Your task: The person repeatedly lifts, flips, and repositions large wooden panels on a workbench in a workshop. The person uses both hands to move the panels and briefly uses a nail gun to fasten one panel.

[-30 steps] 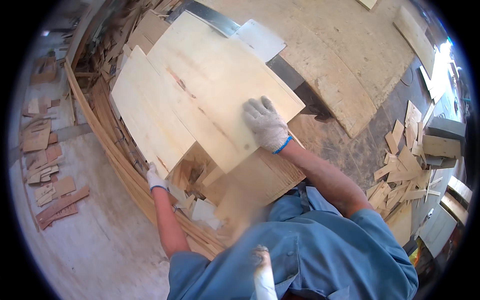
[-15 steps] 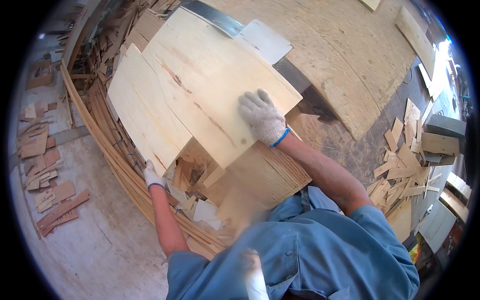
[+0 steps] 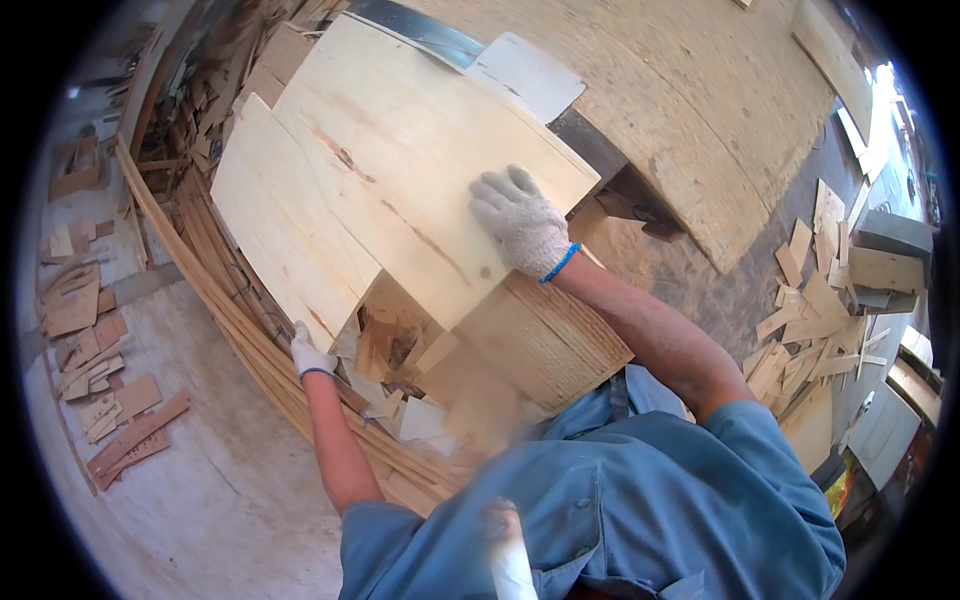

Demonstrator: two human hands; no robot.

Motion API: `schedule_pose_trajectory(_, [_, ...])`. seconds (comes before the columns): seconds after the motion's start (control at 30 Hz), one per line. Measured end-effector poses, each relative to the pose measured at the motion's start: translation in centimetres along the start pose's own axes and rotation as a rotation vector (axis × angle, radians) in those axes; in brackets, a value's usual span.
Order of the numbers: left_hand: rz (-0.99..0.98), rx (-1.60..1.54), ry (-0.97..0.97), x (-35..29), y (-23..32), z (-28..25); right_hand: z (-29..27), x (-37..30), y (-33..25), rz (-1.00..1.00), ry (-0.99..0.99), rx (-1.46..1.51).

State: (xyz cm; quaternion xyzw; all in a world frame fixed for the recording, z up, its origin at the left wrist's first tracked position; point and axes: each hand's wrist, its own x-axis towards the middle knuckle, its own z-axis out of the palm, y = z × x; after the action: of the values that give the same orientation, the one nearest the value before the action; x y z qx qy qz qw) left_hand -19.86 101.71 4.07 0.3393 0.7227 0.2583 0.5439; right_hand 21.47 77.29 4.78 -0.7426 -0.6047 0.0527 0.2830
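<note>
A large pale plywood sheet with brown streaks lies slanted in front of me. My right hand, in a white knit glove with a blue cuff, rests on its near right part, palm down and fingers stretched out. Along its left side lies a narrower plywood sheet. My left hand, gloved too, grips this narrower sheet at its near corner; the fingers underneath are hidden. A stack of ridged boards sits below the large sheet, close to my body.
Long thin wooden strips run in a bundle on the left. Offcuts are heaped at the right, beside a big board. A metal plate adjoins the sheet's far edge. A blurred white tube shows at the bottom.
The whole view has shifted slightly. Both hands keep nearly the same places on the plywood sheets, and the sheets lie almost as before.
</note>
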Motion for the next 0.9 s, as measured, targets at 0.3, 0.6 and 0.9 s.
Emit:
schedule_pose_trajectory(0.3, [0.06,0.002,-0.172,1.9,-0.6,-1.9,0.0,-0.2,0.0,-0.002,0.015,0.011])
schedule_pose_trajectory(0.6, [0.15,-0.113,-0.056,2.9,-1.7,-0.7,0.3,-0.4,-0.1,0.17,0.186,-0.109])
schedule_pose_trajectory(0.9, [0.192,-0.151,-0.042,4.1,-2.4,-1.4,-3.5,0.6,1.8,0.465,0.053,-0.251])
